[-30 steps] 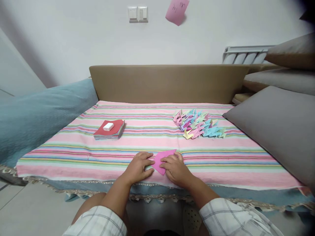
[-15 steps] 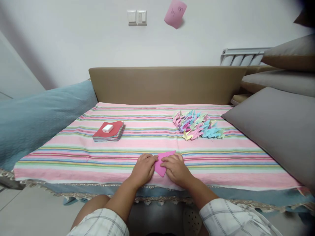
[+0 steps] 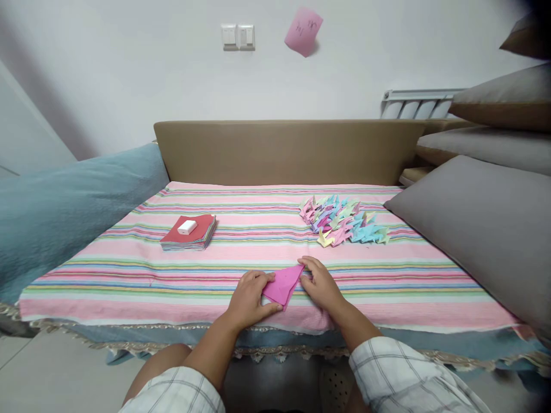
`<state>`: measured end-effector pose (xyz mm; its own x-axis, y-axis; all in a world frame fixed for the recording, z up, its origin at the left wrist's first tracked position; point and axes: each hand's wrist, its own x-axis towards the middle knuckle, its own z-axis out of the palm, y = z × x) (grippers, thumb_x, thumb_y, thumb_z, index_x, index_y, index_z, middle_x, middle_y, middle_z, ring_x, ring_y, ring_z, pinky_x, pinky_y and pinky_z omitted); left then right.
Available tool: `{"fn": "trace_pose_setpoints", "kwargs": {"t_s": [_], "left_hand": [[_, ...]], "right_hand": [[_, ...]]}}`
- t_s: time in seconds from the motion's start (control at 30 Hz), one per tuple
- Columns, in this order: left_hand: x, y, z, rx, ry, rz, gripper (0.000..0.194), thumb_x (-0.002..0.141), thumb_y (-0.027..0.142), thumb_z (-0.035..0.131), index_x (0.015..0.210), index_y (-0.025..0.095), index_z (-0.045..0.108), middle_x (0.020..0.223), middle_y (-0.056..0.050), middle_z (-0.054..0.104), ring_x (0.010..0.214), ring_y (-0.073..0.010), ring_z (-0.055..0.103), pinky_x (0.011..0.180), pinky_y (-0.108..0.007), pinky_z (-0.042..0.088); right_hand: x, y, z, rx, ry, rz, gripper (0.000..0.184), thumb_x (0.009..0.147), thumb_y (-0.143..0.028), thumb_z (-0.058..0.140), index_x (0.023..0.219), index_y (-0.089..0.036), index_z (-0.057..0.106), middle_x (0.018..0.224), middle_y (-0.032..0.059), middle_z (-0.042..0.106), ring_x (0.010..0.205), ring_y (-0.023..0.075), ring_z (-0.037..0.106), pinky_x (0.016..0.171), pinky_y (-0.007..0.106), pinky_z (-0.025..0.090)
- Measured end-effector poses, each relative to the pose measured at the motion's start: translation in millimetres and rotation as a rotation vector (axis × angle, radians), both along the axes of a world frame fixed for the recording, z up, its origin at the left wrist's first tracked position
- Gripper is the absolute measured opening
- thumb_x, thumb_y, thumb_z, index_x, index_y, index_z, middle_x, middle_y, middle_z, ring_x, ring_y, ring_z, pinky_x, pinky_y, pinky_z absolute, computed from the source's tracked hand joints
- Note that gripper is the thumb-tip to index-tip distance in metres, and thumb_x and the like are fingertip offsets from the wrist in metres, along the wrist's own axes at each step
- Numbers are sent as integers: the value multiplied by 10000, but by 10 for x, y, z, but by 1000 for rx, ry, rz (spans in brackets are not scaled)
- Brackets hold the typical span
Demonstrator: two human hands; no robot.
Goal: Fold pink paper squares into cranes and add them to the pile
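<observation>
A folded piece of magenta paper lies at the front of the striped cloth, with a loose layer showing along its right edge. My left hand grips its left side, fingers on the upper left and thumb at the bottom corner. At the upper right corner, my right hand pinches the paper between its fingertips and thumb. Part of the paper's left edge is hidden under my left fingers.
Several folded paper cranes in pastel colours sit together at the back right. To the left, a stack of coloured paper carries a small white block. Grey cushions line the right side, and a blue bolster the left.
My right hand has shifted from the paper's face to its upper right corner. My left thumb has spread down to the bottom corner. The paper's right edge now shows separated layers.
</observation>
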<state>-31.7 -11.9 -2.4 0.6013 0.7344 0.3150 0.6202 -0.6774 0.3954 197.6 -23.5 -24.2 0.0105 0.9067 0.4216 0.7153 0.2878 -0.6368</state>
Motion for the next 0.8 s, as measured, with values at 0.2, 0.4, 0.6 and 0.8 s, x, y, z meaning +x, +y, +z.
{"fn": "trace_pose_setpoints", "kwargs": {"t_s": [0.2,0.4,0.6,0.8], "left_hand": [[1,-30,54,3,-26,-21,419,708,419,629,1073,228,553,1154,-73,590,1061,-249,505,939,-416,373],[53,-81,23,86,-8,0,261,714,283,578,970,232,570,1161,-55,616,1060,-243,508,1028,-487,259],[131,-128,-46,223,-47,12,139,735,268,562,862,224,597,1034,-50,666,926,-224,552,919,-446,359],[137,-114,-57,147,-119,44,90,797,235,486,784,212,572,846,-52,667,823,-198,588,782,-370,432]], "right_hand": [[-54,11,-18,3,-41,17,474,717,-175,507,1189,-167,546,1244,116,522,1166,233,468,1017,422,369],[-88,-4,-34,-5,-96,30,485,712,-172,522,1197,-172,536,1239,113,523,1168,234,458,1016,429,364],[-86,-2,-7,-16,-95,37,465,727,-196,546,1191,-163,537,1212,114,536,1144,233,467,1003,420,373],[-75,9,14,-5,-93,33,488,696,-183,564,1184,-165,535,1173,101,549,1105,221,487,981,393,393]]}}
